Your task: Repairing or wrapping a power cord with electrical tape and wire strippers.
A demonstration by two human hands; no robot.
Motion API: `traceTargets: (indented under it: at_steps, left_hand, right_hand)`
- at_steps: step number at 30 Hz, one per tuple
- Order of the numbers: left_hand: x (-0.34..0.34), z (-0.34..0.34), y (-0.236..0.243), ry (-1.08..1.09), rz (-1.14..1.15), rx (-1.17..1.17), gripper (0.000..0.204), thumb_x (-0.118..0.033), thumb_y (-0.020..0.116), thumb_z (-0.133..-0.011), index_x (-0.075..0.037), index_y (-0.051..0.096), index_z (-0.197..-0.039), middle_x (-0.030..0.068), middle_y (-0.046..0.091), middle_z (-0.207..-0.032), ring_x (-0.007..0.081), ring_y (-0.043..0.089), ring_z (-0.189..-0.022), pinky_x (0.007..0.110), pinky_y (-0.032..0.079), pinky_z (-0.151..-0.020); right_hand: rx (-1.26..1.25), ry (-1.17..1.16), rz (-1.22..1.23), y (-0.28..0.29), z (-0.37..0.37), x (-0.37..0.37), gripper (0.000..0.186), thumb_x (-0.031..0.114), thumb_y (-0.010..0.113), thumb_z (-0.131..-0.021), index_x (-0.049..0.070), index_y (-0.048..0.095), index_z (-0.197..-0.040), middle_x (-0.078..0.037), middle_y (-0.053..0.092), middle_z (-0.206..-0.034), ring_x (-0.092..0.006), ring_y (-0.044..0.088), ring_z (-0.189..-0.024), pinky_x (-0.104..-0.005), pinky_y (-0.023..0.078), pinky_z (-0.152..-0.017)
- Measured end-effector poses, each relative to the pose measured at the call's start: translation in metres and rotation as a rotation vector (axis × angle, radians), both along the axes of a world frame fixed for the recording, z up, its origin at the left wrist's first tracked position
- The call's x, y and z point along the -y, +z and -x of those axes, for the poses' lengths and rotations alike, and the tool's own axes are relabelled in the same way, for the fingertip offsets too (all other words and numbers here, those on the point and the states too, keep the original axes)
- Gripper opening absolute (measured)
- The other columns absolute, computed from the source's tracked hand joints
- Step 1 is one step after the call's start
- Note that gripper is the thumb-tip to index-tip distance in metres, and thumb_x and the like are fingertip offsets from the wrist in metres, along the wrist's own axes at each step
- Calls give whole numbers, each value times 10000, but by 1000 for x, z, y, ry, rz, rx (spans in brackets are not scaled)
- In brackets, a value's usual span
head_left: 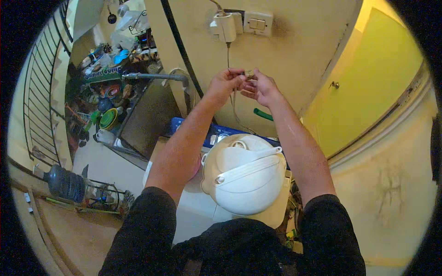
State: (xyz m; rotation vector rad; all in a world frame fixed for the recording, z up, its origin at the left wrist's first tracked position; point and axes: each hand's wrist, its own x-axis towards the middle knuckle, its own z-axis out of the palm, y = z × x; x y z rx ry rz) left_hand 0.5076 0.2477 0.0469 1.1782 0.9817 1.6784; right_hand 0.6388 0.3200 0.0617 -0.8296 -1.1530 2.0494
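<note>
Both my arms reach forward to the wall, hands close together below the socket. Between their fingertips is a small yellowish-brown thing (250,73), too small to make out its kind. My right hand (263,89) pinches it between thumb and fingers. My left hand (224,86) is closed beside it, fingers bent in; what it grips is hidden. A thin cord (229,55) hangs from a white plug adapter (225,27) and passes behind my left hand. Below my forearms stands a round white rice cooker (246,184) with its lid down and a handle across it.
A switch plate (258,23) sits beside the adapter. At right is a yellow door (363,87). A blue box (212,135) lies behind the cooker. Left are a grey pipe (156,77), a cluttered shelf, and a large water bottle (66,183) on a metal rack.
</note>
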Motion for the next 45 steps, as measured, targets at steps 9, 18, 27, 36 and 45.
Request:
traceTargets:
  at_steps: [9,18,27,36,45]
  left_hand:
    - [25,17,0,-267,-48,193,568,88,517,-746,-77,359,-1266,96,547,-1097,210,598,-848,314,485,-770]
    - [4,15,-6,-172,-57,167,514,58,517,-771,-52,362,-1249,125,524,-1100,244,592,-874,323,481,-797]
    - [-14,38,17,128,-158,73,481,-159,559,-852,-51,352,-1272,91,488,-1170,181,529,-984,304,455,-789]
    - [-39,58,26,60,-135,-135,425,-178,597,-832,-16,460,-1199,59,596,-996,149,564,-892,291,454,-761]
    - [-34,56,19,163,-113,-127,386,-110,639,-792,-1,498,-1134,67,593,-913,145,574,-808,278,472,-727]
  right_hand:
    - [-182,27,-326,22,36,-10,166,103,527,-835,42,535,-989,-75,596,-762,-179,588,-646,-286,494,-516]
    - [38,2,-946,59,33,-16,371,24,599,-779,31,463,-1124,-84,575,-974,-163,581,-879,-290,484,-758]
    - [121,28,-672,51,30,-14,333,48,594,-791,26,489,-1106,-73,585,-931,-150,590,-775,-284,498,-701]
    - [316,239,-660,57,43,-44,169,122,601,-785,-7,598,-894,-70,612,-760,-141,581,-660,-248,471,-573]
    - [436,176,-873,44,36,-37,252,172,610,-818,-22,602,-978,-59,621,-793,-115,573,-692,-240,460,-632]
